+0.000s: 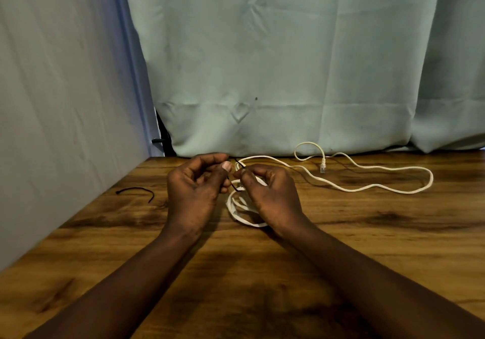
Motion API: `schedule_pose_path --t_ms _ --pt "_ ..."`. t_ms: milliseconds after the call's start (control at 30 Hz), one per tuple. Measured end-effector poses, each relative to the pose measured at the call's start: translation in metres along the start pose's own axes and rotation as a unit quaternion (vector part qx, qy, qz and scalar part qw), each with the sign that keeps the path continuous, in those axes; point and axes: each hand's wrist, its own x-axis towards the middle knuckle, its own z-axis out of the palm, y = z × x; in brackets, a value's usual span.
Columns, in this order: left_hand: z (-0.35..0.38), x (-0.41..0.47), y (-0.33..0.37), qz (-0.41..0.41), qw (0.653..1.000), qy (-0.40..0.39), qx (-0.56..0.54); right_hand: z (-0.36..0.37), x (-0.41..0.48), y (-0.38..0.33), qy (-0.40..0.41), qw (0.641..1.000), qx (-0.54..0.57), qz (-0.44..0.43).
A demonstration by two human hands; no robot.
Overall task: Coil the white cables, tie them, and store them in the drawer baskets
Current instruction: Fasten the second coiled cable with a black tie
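A coiled white cable (237, 214) lies on the wooden table (105, 247) between my hands, its lower loops showing below my right hand (270, 197). A thin black tie (234, 186) runs round the coil's top. My left hand (195, 189) pinches one end of the tie between thumb and fingers. My right hand pinches the other end against the coil. A second white cable (367, 178) lies uncoiled to the right, its clear plug (322, 167) near the back edge.
A spare black tie (136, 190) lies on the table to the left. A pale green curtain (288, 63) hangs behind the table and a white sheet (65, 89) covers the left side. No drawer or basket is in view.
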Motion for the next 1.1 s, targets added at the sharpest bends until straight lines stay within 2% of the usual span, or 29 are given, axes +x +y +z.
schedule_pose_path --t_ms 433,767,1100 --pt "-0.001 -0.001 0.000 0.003 1.000 -0.003 0.000 -0.004 -0.006 -0.005 0.002 0.994 -0.094 -0.053" --pt "-0.002 -0.001 0.001 -0.004 1.000 -0.001 -0.004 -0.003 -0.006 -0.006 0.030 0.994 -0.096 -0.033" --pt "-0.003 0.001 -0.001 -0.011 1.000 -0.009 0.014 -0.007 -0.010 -0.013 0.031 0.988 -0.145 -0.043"
